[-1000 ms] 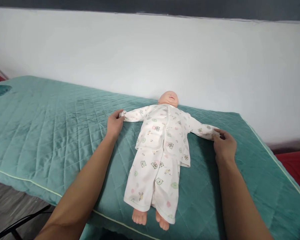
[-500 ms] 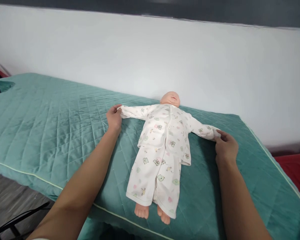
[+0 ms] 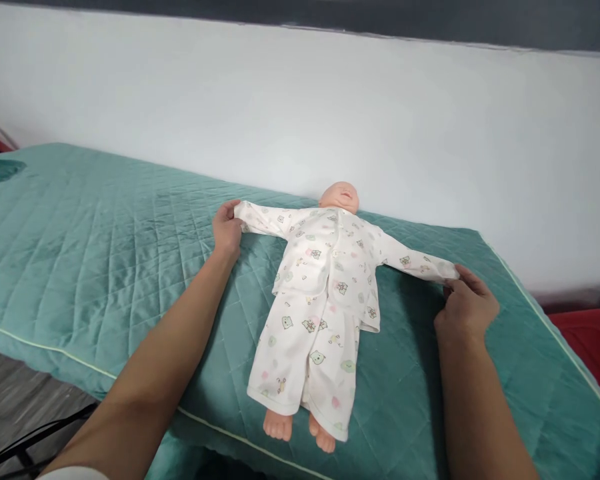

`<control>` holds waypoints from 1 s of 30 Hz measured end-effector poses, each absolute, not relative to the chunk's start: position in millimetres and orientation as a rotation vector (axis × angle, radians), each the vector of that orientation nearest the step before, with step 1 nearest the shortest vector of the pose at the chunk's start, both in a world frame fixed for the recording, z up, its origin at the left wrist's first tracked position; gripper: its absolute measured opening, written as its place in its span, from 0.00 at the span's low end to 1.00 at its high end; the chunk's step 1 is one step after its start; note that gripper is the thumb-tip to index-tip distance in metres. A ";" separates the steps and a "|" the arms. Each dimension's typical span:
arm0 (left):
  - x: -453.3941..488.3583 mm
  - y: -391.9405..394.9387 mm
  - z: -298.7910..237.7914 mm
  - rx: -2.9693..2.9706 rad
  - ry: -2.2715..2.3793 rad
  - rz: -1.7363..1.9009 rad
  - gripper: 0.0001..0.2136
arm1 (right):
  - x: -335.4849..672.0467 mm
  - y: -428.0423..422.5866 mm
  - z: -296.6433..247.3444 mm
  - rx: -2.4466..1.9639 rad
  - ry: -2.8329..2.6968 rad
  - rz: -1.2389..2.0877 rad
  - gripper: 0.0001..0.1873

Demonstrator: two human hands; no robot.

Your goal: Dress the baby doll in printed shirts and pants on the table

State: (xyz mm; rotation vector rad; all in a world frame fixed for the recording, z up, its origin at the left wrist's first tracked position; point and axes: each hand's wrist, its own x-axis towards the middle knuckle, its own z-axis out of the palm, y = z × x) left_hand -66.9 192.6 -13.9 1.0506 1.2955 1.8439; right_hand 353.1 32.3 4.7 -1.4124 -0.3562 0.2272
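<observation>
A baby doll (image 3: 339,197) lies on its back, dressed in a white patterned jacket (image 3: 325,260) and matching trousers (image 3: 305,353). Its bare feet stick out of the trouser legs toward me. Both jacket sleeves are stretched out sideways. My left hand (image 3: 227,228) pinches the end of the sleeve on the left. At the cuff of the other sleeve (image 3: 415,262), my right hand (image 3: 467,303) grips the fabric between thumb and fingers. The doll's own hands are hidden inside the sleeves.
Under the doll is a green quilted bed cover (image 3: 115,267) with a hole at its far left. A white wall (image 3: 280,113) stands right behind it. A red chair (image 3: 587,340) is at the right edge, and a black metal frame (image 3: 35,433) at the lower left.
My right hand has moved outward to the right, drawing that sleeve longer and straighter. My left hand keeps its hold, slightly higher on the sleeve end. The view has shifted a little.
</observation>
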 end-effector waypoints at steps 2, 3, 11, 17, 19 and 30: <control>-67.7 193.3 -14.2 1.029 1.336 1.843 0.12 | 353.1 31.7 5.1 -1.427 -0.334 0.216 0.26; -68.2 193.0 -14.3 1.020 1.368 1.843 0.13 | 353.0 31.5 5.1 -1.435 -0.330 0.213 0.26; -73.5 181.7 -15.6 1.054 1.607 1.767 0.23 | 356.5 30.2 2.3 -1.527 -0.357 0.191 0.26; -73.7 177.3 -14.4 1.107 1.770 1.783 0.21 | 358.2 30.8 0.4 -1.658 -0.403 0.022 0.26; -70.6 175.3 -13.9 1.356 1.785 1.812 0.19 | 353.3 30.4 0.7 -1.702 -0.564 -0.094 0.24; -55.5 178.0 -29.3 2.125 1.705 1.245 0.19 | 323.0 36.6 -11.3 -1.941 -1.573 -0.133 0.32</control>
